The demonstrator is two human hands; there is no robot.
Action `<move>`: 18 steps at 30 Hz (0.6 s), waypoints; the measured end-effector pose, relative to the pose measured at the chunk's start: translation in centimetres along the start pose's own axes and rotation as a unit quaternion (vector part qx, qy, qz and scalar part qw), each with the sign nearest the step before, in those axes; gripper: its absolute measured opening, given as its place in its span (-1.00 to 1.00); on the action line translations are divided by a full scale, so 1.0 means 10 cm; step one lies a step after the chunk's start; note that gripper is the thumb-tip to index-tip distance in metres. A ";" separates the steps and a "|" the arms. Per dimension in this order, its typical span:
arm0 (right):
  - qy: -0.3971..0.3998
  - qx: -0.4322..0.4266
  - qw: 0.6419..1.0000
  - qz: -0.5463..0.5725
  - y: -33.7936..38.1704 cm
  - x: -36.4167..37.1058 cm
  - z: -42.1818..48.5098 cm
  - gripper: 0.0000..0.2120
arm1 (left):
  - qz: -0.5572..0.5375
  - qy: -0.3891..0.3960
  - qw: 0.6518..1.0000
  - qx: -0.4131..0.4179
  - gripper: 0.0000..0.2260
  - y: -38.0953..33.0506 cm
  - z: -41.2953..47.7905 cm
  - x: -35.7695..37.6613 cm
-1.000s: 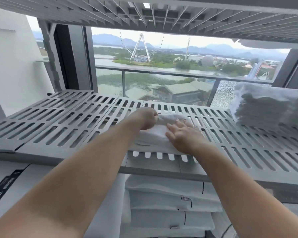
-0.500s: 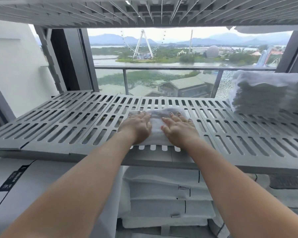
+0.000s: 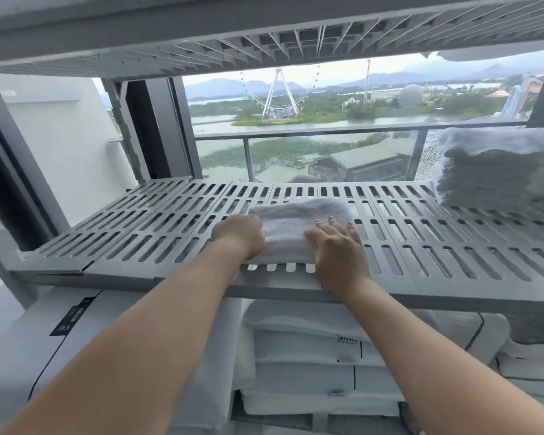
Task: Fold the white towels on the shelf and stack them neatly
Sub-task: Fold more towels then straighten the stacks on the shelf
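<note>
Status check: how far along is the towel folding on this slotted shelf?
Done: a stack of folded towels sits at the right end of the shelf. In hand: one folded towel lies mid-shelf, the left hand curled at its left edge, the right hand flat on its right side. Left: that towel is apart from the stack and not yet on it. No unfolded towels show on this shelf.

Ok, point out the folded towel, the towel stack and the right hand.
folded towel (image 3: 296, 222): head view, middle of its top face.
towel stack (image 3: 496, 174): head view, front face of the pile.
right hand (image 3: 336, 248): head view, back of the hand.
</note>
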State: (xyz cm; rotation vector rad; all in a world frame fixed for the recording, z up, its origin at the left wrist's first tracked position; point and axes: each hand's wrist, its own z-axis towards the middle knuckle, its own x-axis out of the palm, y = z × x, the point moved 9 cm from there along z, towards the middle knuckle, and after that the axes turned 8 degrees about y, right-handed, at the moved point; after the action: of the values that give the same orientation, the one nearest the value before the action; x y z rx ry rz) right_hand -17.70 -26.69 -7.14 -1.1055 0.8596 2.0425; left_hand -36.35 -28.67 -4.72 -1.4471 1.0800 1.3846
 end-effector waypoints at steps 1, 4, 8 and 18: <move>-0.013 -0.022 1.000 -0.006 0.04 -0.05 -0.05 -0.62 | 0.005 -0.011 1.000 0.001 -0.74 0.00 0.04 -0.05; -0.038 -0.079 0.996 -0.018 0.14 -0.15 -0.14 -0.59 | -0.013 -0.027 0.999 0.017 -0.63 -0.07 0.25 -0.14; -0.017 -0.053 0.998 -0.032 0.11 -0.07 -0.03 -0.66 | -0.055 -0.043 0.994 0.086 -0.62 -0.30 0.64 -0.15; -0.053 0.218 0.970 -0.096 -0.80 -0.31 0.16 -0.64 | -0.072 0.034 0.973 0.218 -0.52 -0.74 1.25 0.00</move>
State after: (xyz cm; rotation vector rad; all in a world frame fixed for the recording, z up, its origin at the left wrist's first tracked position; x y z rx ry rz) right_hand -10.76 -21.61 -5.63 -0.7928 1.0398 1.6336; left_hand -32.66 -14.59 -5.10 -1.2255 1.2085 0.9279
